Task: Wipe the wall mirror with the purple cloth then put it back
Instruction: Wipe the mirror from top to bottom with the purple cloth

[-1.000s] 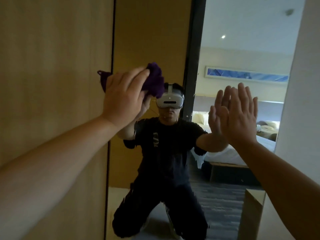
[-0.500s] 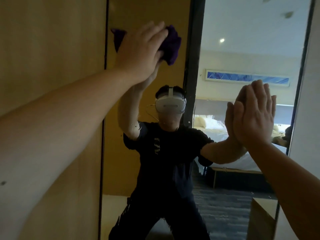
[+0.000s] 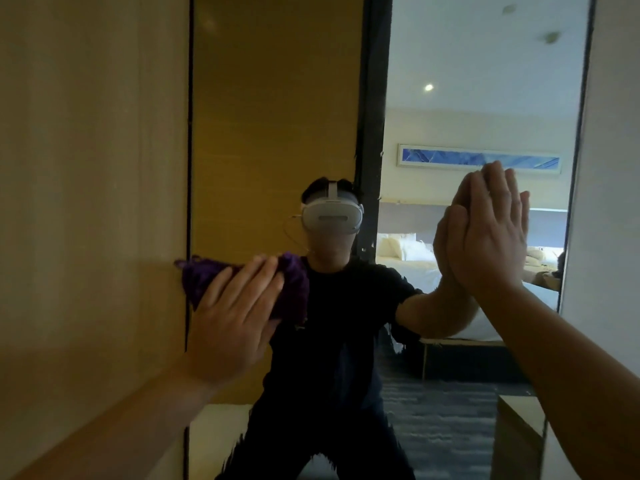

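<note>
- Hotel-type room: wood wall panel (image 3: 93,202) on the left, wall mirror (image 3: 277,116) set beside it behind a thin dark edge, white wall strip far right.
- purple cloth (image 3: 294,282) is bunched, pressed flat against the mirror glass at its left edge, about mid height; one corner pokes out over the wood panel.
- left hand (image 3: 232,320) covers the cloth, palm on it, fingers spread and nearly straight; it pins the cloth to the glass rather than gripping it.
- right hand (image 3: 491,237) is flat and fully open, fingers together and pointing up, palm on the mirror to the right, holding nothing; looks like a brace.
- Cloth handling, judged: soft, light, limp, fuzzy weave; it folds and bunches under the palm and should slide easily on glass. Best hold is palm pressure over the middle of the wad, fingers fanned; pinch the bunched top to lift it off later.
- Mirror, judged: rigid, smooth, fragile; takes even pressure, not a hard shove.
- Task state, judged: wiping is mid-way; putting the cloth back is not yet done, and its home spot is not in view.
- Reflection shows a kneeling person in dark clothes with a headset, a bed (image 3: 408,258) and a blue framed picture (image 3: 478,157) behind.
</note>
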